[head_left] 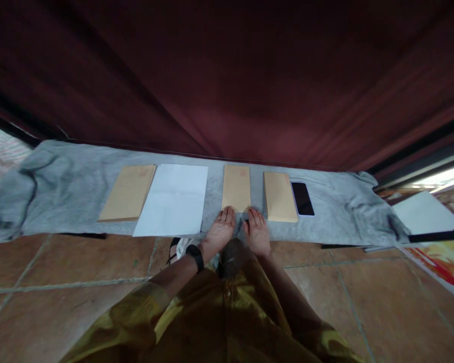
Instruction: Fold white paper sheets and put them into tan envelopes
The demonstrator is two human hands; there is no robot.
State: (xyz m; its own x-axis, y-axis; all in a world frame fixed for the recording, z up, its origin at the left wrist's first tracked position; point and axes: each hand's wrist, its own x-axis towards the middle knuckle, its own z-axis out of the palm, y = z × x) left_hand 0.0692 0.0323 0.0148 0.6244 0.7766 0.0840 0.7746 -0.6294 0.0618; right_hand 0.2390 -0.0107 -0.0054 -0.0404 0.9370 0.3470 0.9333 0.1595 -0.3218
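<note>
A single brown paper envelope (236,189) lies flat on the grey cloth in front of me, with a faint reddish mark near its top right corner. My left hand (221,224) rests with outstretched fingers at its lower left corner. At the lower right corner lies my right hand (257,229), fingers also extended and the thumb apart. Neither hand grasps anything that I can see. Left of the envelope are white paper sheets (174,199) and a stack of larger brown envelopes (128,193). To the right sits another stack of brown envelopes (280,196).
A dark-screened phone (302,198) lies right of the right-hand stack. The grey cloth (75,186) covers a long, narrow surface, rumpled at both ends. A dark red curtain (227,91) hangs behind it. Below is the tiled floor (79,297); a white panel (426,212) stands far right.
</note>
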